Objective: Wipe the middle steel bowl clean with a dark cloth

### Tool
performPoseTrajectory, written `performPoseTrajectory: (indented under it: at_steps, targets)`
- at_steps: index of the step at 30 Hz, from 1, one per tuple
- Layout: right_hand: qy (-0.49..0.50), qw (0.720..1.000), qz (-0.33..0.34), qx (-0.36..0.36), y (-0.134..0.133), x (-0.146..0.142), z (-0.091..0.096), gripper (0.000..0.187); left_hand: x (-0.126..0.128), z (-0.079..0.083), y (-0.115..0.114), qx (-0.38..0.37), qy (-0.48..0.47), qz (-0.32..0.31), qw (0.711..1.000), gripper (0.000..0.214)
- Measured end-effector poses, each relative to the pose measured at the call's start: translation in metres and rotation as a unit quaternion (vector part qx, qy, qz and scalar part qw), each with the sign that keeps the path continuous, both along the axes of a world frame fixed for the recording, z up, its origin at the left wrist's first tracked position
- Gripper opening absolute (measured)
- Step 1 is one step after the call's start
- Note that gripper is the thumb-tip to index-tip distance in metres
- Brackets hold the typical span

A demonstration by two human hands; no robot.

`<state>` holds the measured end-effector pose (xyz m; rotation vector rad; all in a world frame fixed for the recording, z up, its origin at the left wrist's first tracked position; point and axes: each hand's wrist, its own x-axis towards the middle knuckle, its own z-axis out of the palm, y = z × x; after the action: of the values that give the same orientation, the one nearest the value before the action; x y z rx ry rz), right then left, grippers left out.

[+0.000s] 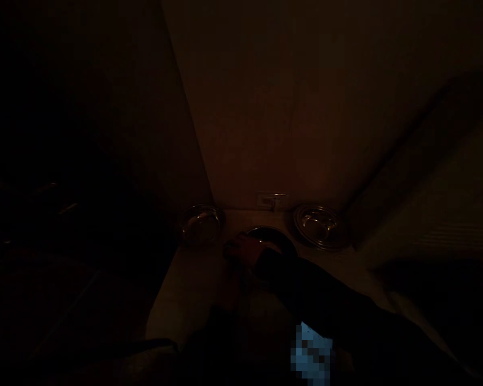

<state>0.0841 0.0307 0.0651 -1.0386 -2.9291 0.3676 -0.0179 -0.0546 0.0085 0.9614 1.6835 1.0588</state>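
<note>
From my head view, here we are in near-darkness, my right hand bent over the near left side of a dark, round, basin-like vessel with a thin glinting rim, my dim left hand just below; whether either pinches anything, I can't tell. I'd judge the work under way, though what's done or left is lost in shadow. Shiny, ringed round dishes, perhaps metal, flank it left and right on the smooth, pale-looking counter.
</note>
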Motion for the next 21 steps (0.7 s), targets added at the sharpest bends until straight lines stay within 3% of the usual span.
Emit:
performPoseTrajectory:
  at_steps: [3,6,11,15,21]
  targets:
    - [-0.068,0.996,-0.052,0.016,0.026,0.012,0.011,0.032,0.0,0.005,-0.001,0.012,-0.017,-0.015,1.0,0.038]
    - [-0.133,0.981,-0.137,0.023,0.036,0.048,0.022,0.033,-0.001,0.011,-0.002,0.025,-0.032,-0.014,0.999,0.039]
    - [-0.183,0.965,-0.189,0.007,0.001,0.095,0.026,0.033,-0.006,0.014,-0.004,0.013,-0.036,0.014,0.999,0.042]
    - [-0.151,0.974,-0.169,0.014,-0.014,0.084,0.018,0.032,-0.005,0.017,-0.005,0.012,-0.054,0.005,0.998,0.039]
    - [-0.101,0.983,-0.154,-0.013,0.004,0.037,-0.011,0.034,-0.001,0.018,-0.004,0.006,-0.059,0.009,0.998,0.038]
